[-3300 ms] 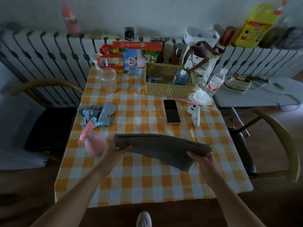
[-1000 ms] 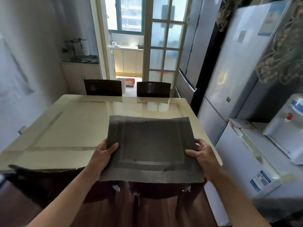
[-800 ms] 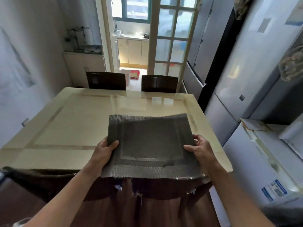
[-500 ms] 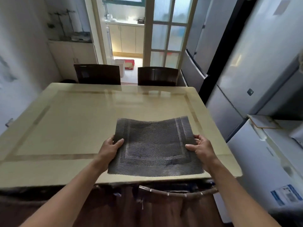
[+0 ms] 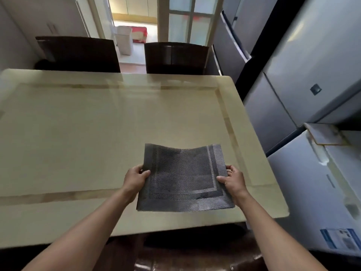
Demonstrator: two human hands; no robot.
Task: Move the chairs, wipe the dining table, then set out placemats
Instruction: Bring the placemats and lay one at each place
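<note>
at the bottom of the frame the glossy dark top of a near chair (image 5: 195,259) is peeking out below the table edge, and two bare forearms are reaching up from the lower corners. in the lower middle, the left hand (image 5: 134,178) is pinching the left edge of the placemat (image 5: 183,180), thumb lying on top and fingers curled under it. the right hand (image 5: 233,180) is pinching the right edge the same way. the placemat (dark grey, woven, with a paler border line) is sagging in the middle between the hands, over the near right part of the dining table (image 5: 78,133). whether its underside is touching the surface is hard to tell. the pale, shiny tabletop is filling the middle of the frame. beyond its far edge, two dark chairs are standing side by side, the left chair (image 5: 78,54) at upper left and the right chair (image 5: 175,57) at upper centre. a grey fridge (image 5: 312,65) is rising along the right side, with a white appliance (image 5: 322,192) below it. at the top, a white bin (image 5: 124,40) is sitting on the floor past the open doorway.
</note>
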